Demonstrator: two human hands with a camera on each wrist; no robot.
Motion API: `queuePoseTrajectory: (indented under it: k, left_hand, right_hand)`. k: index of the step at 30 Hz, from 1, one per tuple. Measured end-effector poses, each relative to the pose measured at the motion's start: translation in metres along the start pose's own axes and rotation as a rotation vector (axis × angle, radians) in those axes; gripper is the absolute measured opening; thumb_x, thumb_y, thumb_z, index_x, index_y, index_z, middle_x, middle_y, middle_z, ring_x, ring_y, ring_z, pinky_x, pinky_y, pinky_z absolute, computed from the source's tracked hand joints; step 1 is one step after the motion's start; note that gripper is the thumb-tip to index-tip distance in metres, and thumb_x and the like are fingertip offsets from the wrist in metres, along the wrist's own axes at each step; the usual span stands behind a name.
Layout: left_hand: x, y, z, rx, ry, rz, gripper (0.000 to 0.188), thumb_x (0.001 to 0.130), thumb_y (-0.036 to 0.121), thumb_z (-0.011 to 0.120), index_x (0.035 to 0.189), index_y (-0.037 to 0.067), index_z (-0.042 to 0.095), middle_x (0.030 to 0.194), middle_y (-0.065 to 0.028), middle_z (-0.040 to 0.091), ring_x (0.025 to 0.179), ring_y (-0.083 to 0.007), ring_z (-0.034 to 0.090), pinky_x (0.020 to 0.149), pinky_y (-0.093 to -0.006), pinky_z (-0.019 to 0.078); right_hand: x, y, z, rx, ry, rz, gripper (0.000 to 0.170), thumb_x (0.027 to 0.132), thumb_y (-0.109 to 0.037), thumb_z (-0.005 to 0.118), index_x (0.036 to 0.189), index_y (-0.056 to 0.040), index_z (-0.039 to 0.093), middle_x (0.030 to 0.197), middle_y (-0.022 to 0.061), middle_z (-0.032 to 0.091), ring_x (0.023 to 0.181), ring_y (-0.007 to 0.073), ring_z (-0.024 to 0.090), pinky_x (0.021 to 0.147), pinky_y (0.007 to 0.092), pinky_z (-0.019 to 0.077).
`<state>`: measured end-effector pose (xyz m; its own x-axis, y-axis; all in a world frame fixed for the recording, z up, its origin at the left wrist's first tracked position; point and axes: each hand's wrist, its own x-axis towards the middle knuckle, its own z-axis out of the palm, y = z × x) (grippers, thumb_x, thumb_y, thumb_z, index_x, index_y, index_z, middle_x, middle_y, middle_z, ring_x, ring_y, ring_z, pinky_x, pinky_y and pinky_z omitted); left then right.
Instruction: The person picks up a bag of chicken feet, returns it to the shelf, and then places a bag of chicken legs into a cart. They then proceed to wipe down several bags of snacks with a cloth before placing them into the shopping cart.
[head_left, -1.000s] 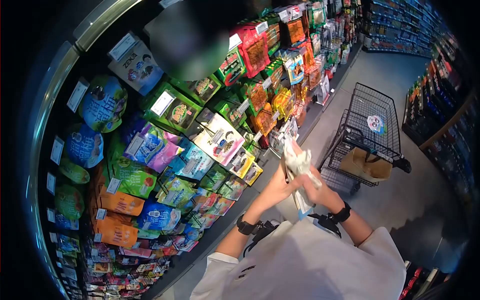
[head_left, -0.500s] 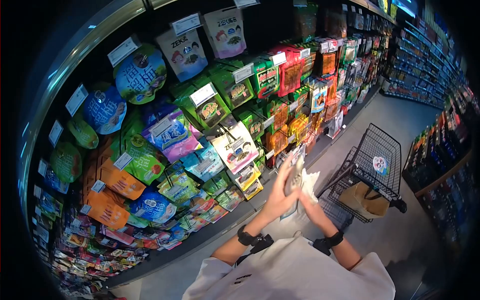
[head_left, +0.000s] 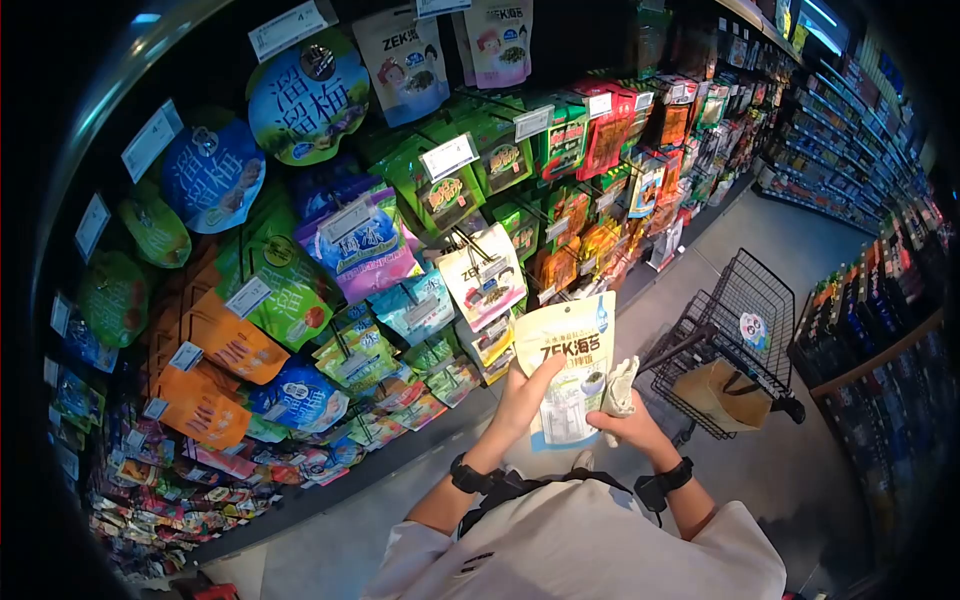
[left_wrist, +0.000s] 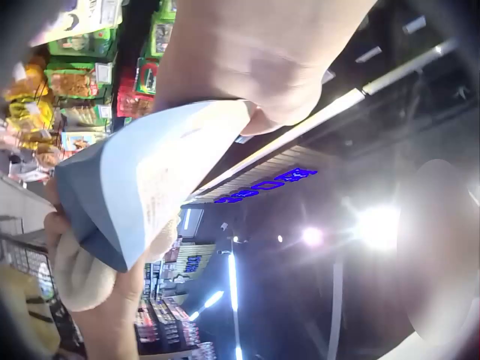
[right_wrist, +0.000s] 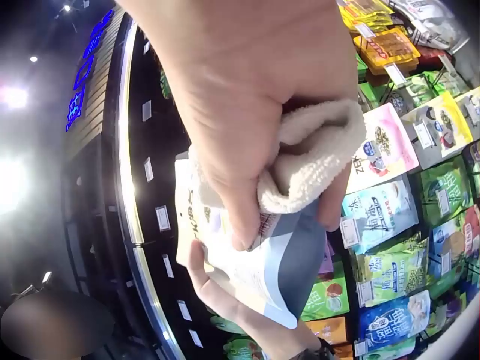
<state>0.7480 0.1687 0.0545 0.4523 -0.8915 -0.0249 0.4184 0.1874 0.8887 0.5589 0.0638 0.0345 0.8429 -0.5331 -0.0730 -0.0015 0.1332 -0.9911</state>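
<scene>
A cream snack pouch (head_left: 570,375) with a blue lower edge faces up between both hands in the head view. My left hand (head_left: 520,400) grips its left side, thumb across the front. A folded whitish cloth (head_left: 621,388) is held in my right hand (head_left: 640,428), whose thumb also presses the pouch's lower right edge. From the right wrist view, the fuzzy cloth (right_wrist: 315,157) lies in the crook of the right hand (right_wrist: 232,97), against the pouch (right_wrist: 247,262). The left wrist view shows the pouch's blue-grey base (left_wrist: 105,195) between the hands.
Hanging snack bags, including green pouches (head_left: 440,195) and orange pouches (head_left: 235,335), cover the shelf wall on the left. A black shopping cart (head_left: 735,320) holding a brown bag (head_left: 722,395) stands on the right. Dark shelving (head_left: 870,320) lies beyond it.
The pouch, earlier edge-on between the hands, now shows its printed front. The cloth has come to the right side in my right hand. The head view has shifted along the shelf.
</scene>
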Motion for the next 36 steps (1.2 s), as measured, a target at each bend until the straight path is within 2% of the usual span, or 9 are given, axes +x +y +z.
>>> queuePoseTrajectory:
  k: [4,7,8,13,17,22,25,28,36]
  left_hand:
    - [0.011,-0.021,-0.015,0.487,0.088,0.137,0.099,0.091,0.031,0.078,0.158,0.001,0.011,0.142,-0.0219,0.047,0.128,-0.0308,0.053,0.103,-0.0401,0.0483]
    - [0.002,-0.019,0.01,0.321,-0.09,-0.057,0.125,0.08,0.034,0.088,0.16,0.003,-0.003,0.149,-0.0254,0.034,0.137,-0.0351,0.043,0.111,-0.0428,0.0416]
    - [0.006,-0.035,0.022,0.212,-0.094,0.182,0.109,0.08,0.028,0.088,0.156,-0.001,0.015,0.144,-0.0202,0.039,0.132,-0.029,0.047,0.11,-0.0399,0.0424]
    - [0.019,-0.016,0.043,0.007,-0.094,0.08,0.077,0.09,0.018,0.079,0.146,-0.005,0.031,0.128,-0.0137,0.054,0.112,-0.0181,0.056,0.093,-0.0305,0.0487]
    - [0.031,-0.019,0.04,0.142,-0.138,0.0,0.041,0.107,0.025,0.053,0.134,-0.006,0.054,0.121,-0.0092,0.064,0.11,-0.0149,0.06,0.093,-0.0295,0.0494]
    - [0.053,-0.055,0.093,0.182,-0.036,0.054,0.046,0.109,0.034,0.049,0.13,-0.005,0.058,0.12,-0.0083,0.065,0.104,-0.0127,0.062,0.089,-0.0288,0.0509]
    - [0.066,-0.063,0.116,0.302,-0.06,-0.079,0.046,0.108,0.034,0.051,0.132,-0.005,0.057,0.12,-0.0086,0.065,0.105,-0.0126,0.062,0.091,-0.029,0.0506]
    - [0.09,-0.059,0.156,0.284,-0.117,-0.018,0.042,0.108,0.029,0.05,0.129,-0.006,0.059,0.119,-0.0102,0.066,0.104,-0.0128,0.063,0.089,-0.0286,0.051]
    - [0.165,-0.078,0.219,0.586,-0.221,0.013,0.041,0.107,0.03,0.052,0.129,-0.004,0.059,0.12,-0.0099,0.066,0.111,-0.0176,0.062,0.098,-0.0314,0.0474]
  right_hand:
    - [0.005,0.019,-0.01,-0.375,0.38,-0.149,0.029,0.081,-0.015,0.085,0.096,-0.0027,0.063,0.084,0.0053,0.067,0.075,0.0126,0.061,0.069,0.0327,0.0498]
    - [0.0,0.013,-0.01,-0.95,0.503,-0.332,0.036,0.073,-0.012,0.082,0.099,0.0014,0.062,0.1,0.0148,0.063,0.089,0.0306,0.063,0.077,0.0391,0.05]
    - [-0.003,0.007,-0.004,-0.988,0.447,-0.449,0.037,0.071,-0.012,0.081,0.099,0.0016,0.062,0.102,0.0167,0.061,0.092,0.0346,0.061,0.079,0.042,0.0495]
    - [-0.005,-0.008,0.014,-0.845,0.077,-0.546,0.04,0.07,-0.013,0.081,0.104,0.0012,0.064,0.115,0.016,0.061,0.107,0.0374,0.059,0.093,0.046,0.0473]
    - [0.0,0.0,-0.025,-0.951,0.382,-0.692,0.041,0.076,-0.012,0.085,0.112,-0.0006,0.067,0.126,0.0151,0.058,0.115,0.0331,0.059,0.107,0.0426,0.0438]
    - [0.016,-0.003,-0.058,-0.39,0.351,-0.472,0.106,0.082,-0.032,0.086,0.155,0.0039,0.019,0.153,0.0188,0.04,0.143,0.0264,0.039,0.118,0.0395,0.0302]
    - [0.017,0.006,-0.103,-0.666,0.285,-0.443,0.09,0.079,-0.029,0.087,0.148,0.0034,0.038,0.148,0.0193,0.043,0.14,0.028,0.04,0.116,0.0409,0.0347]
    - [0.011,0.0,-0.151,0.015,0.173,-0.173,0.078,0.081,-0.022,0.087,0.143,0.0012,0.047,0.135,0.0094,0.06,0.122,0.016,0.057,0.106,0.0334,0.0451]
    - [-0.015,0.012,-0.296,-0.013,0.207,-0.108,0.056,0.086,-0.018,0.084,0.132,0.0005,0.058,0.124,0.0061,0.067,0.109,0.0128,0.063,0.099,0.0307,0.0495]
